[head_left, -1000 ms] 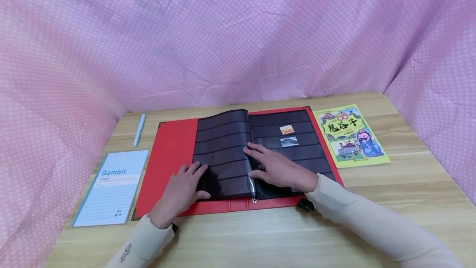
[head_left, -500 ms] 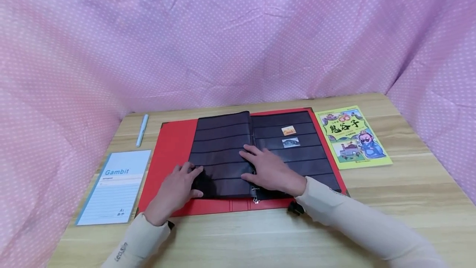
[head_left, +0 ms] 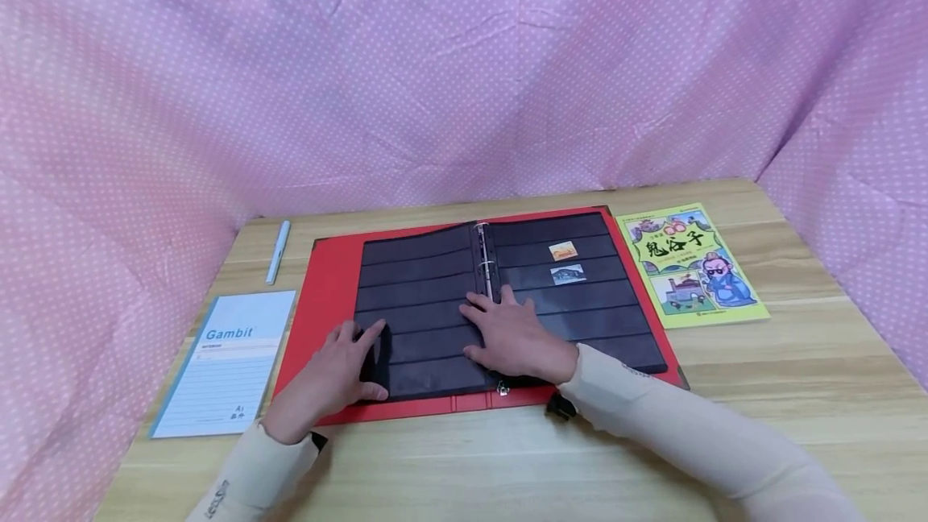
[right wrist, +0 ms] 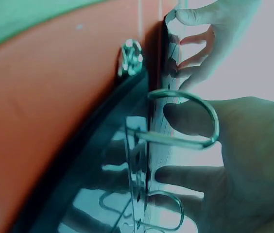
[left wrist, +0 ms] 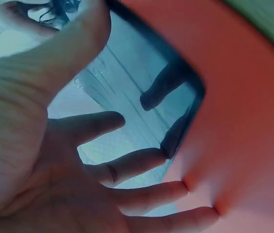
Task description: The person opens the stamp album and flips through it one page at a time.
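Note:
A red ring binder (head_left: 333, 264) lies spread on the table, black pocket pages on both sides. My left hand (head_left: 329, 373) rests at the outer edge of the left page (head_left: 413, 288), fingers spread; in the left wrist view, some fingertips touch the red cover (left wrist: 244, 145). My right hand (head_left: 518, 337) lies over the spine, fingers extended to the left page's inner edge. Metal rings (right wrist: 185, 119) stand beside it in the right wrist view. Two small stamps, one orange (head_left: 562, 251) and one blue-grey (head_left: 568, 275), sit in the right page (head_left: 594, 304).
A light blue notebook (head_left: 225, 365) lies left of the binder, with a pale blue pen (head_left: 278, 253) behind it. To the right is a yellow-green comic book (head_left: 692, 264). A pink dotted cloth (head_left: 464, 87) hangs behind the wooden table (head_left: 464, 466).
The left page has flattened and shifted left, uncovering the rings along the spine. Both hands have moved slightly left with it.

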The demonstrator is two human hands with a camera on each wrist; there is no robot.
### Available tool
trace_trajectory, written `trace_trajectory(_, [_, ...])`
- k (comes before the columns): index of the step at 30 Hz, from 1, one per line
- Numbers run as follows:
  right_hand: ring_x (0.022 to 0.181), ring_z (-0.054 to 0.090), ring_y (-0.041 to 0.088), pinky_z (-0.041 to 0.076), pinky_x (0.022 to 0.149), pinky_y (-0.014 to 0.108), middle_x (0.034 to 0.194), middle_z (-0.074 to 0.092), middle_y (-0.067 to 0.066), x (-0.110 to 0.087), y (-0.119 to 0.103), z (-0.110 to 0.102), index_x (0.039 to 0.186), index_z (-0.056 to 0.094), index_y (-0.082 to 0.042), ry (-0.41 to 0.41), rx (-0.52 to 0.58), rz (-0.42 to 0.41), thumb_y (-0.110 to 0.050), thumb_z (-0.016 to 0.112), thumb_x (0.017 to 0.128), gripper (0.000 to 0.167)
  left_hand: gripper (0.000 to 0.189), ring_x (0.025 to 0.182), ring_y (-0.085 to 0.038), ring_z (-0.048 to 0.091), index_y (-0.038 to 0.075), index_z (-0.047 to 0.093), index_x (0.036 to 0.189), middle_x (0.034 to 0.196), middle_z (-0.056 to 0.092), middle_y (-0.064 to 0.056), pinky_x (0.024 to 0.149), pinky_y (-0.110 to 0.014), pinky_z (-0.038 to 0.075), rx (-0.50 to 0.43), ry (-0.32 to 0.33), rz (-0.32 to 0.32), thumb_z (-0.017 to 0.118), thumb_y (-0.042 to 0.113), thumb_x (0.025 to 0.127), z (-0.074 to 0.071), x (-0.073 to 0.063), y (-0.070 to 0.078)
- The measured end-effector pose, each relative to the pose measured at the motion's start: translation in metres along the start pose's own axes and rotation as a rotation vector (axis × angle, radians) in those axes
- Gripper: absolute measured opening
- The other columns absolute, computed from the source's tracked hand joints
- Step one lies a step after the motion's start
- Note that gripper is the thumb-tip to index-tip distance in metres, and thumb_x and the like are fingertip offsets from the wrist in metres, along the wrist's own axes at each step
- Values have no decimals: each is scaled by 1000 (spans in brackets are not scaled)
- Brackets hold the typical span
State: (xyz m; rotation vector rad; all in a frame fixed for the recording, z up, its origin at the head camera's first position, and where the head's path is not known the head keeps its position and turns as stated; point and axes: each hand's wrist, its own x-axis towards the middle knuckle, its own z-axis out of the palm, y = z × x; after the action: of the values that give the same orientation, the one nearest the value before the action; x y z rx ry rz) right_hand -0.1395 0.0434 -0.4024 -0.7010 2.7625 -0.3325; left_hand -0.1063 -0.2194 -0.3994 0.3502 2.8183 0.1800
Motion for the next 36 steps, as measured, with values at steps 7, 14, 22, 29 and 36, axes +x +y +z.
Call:
trace_trajectory(7, [135, 21, 45, 25, 101, 64, 151, 30, 3, -12, 16, -5, 144, 42, -17, 35, 207, -27, -42, 57, 93, 59, 95, 114, -39, 39, 8, 44, 141, 125, 40, -24, 73, -45, 55, 6, -42, -22, 88, 38, 62, 0, -2, 0])
trace_trajectory(14, [129, 35, 33, 36, 99, 54, 145, 37, 14, -74, 60, -5, 137, 50, -11, 178, 207, -3, -36, 59, 92, 52, 96, 131, -52, 19, 7, 37, 145, 148, 20, -29, 86, -64, 42, -19, -111, -62, 85, 35, 67, 0, -2, 3])
trace_trajectory(22, [122, 34, 43, 39, 91, 62, 137, 39, 25, -145, 109, 10, 135, 48, 0, 241, 168, 242, -32, 65, 88, 60, 98, 132, -54, 15, 6, 32, 147, 149, 17, -30, 92, -66, 35, -30, -133, -77, 84, 32, 68, -1, 1, 6])
trace_trajectory(29, [116, 36, 41, 41, 88, 61, 132, 43, 24, -170, 121, 15, 134, 47, 1, 269, 247, 299, -30, 66, 88, 59, 97, 131, -54, 18, 6, 33, 146, 148, 19, -30, 90, -64, 38, -13, -131, -68, 85, 32, 68, -4, 4, 7])
trace_trajectory(36, [114, 39, 39, 41, 88, 59, 128, 47, 23, -169, 121, 10, 131, 52, -2, 300, 259, 259, -28, 65, 89, 51, 97, 131, -54, 17, 6, 33, 146, 148, 18, -30, 91, -66, 37, -13, -154, -80, 84, 33, 68, -4, 5, 8])
